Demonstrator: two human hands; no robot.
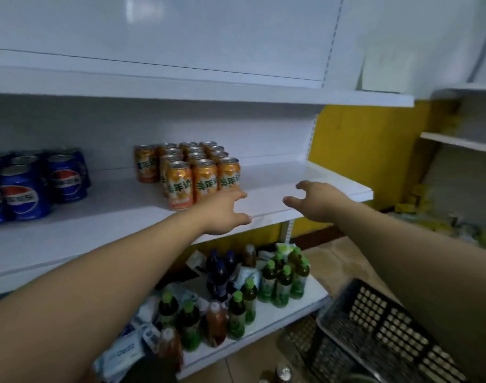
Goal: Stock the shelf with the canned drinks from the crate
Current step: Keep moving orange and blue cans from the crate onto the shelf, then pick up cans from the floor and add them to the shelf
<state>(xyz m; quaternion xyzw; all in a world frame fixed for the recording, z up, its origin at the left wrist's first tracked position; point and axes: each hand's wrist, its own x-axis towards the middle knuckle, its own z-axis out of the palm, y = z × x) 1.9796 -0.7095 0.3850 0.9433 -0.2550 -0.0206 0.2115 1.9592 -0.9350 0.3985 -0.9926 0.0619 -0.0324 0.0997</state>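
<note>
Several orange cans (pixel 189 172) stand in rows on the white middle shelf (pixel 305 175). Blue cola cans (pixel 29 186) stand in a group at the shelf's left. My left hand (pixel 225 214) reaches out just in front of and right of the orange cans, fingers apart, holding nothing. My right hand (pixel 316 200) hovers over the bare right part of the shelf, also open and empty. The black plastic crate (pixel 380 327) sits low at the bottom right, partly behind my right forearm; its inside is mostly hidden.
An upper white shelf (pixel 236 92) overhangs the cans. The lower shelf (pixel 291 308) holds green-capped tea bottles (pixel 280 280), dark bottles and packets. A yellow wall and another white shelf unit (pixel 463 142) stand to the right. Floor tiles show beside the crate.
</note>
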